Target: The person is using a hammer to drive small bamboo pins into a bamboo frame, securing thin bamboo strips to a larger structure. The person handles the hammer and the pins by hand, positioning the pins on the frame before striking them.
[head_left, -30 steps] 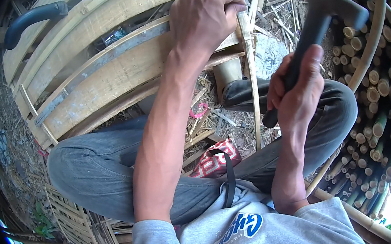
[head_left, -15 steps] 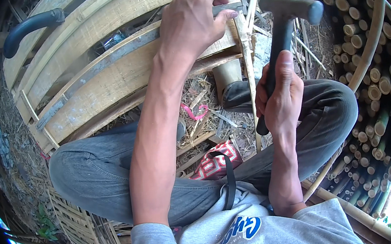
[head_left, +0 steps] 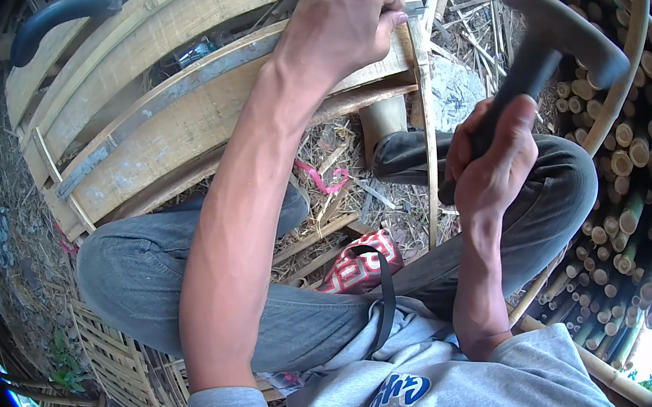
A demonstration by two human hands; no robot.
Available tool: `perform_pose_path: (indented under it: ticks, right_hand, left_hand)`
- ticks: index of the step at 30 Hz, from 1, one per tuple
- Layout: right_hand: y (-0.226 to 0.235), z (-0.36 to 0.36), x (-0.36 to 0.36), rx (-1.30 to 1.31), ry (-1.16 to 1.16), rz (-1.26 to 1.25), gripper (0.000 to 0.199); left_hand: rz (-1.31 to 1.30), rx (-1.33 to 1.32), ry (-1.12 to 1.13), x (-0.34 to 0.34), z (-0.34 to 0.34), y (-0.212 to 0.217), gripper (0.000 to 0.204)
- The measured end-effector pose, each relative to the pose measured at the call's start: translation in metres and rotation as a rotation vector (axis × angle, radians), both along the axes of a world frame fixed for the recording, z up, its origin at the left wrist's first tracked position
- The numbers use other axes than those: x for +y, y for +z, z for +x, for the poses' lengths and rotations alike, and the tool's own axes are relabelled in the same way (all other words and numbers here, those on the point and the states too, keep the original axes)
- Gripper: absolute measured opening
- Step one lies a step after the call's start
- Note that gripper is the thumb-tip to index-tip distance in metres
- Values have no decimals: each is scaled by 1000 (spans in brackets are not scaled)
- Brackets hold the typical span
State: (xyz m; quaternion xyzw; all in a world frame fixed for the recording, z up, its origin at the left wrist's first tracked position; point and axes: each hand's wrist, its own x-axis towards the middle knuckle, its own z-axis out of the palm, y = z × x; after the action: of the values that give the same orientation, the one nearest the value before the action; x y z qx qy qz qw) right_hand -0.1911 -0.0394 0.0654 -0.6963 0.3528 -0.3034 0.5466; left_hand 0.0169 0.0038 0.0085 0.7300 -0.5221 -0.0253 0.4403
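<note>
My right hand is wrapped round the dark handle of a hammer, whose head is raised to the right of the slatted wooden bench. Motion blurs the hammer a little. With fingers closed, my left hand pinches a flat grey metal tool like a chisel. Its tip sits at an upright thin bamboo strip along the right end of the wooden bench. The rest of that tool is hidden in my left hand.
Cut bamboo poles are stacked at the right, behind a curved pole. A curved dark handle rests on the bench's far left. A patterned red bag and a pink ribbon lie between my legs. Woven bamboo is at lower left.
My right hand has swung the hammer up and to the right, away from the chisel-like tool. My left hand keeps its pinch at the bamboo strip; the whole view has shifted slightly.
</note>
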Motion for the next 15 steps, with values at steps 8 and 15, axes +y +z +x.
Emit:
perform_pose_path:
  ticks: [8, 15]
  right_hand:
    - [-8, 5, -8, 180, -34, 19, 66]
    - [-20, 0, -3, 231, -70, -73, 59]
  left_hand:
    - [-2, 28, -26, -2, 1, -9, 19]
    - [-57, 6, -85, -2, 2, 5, 14]
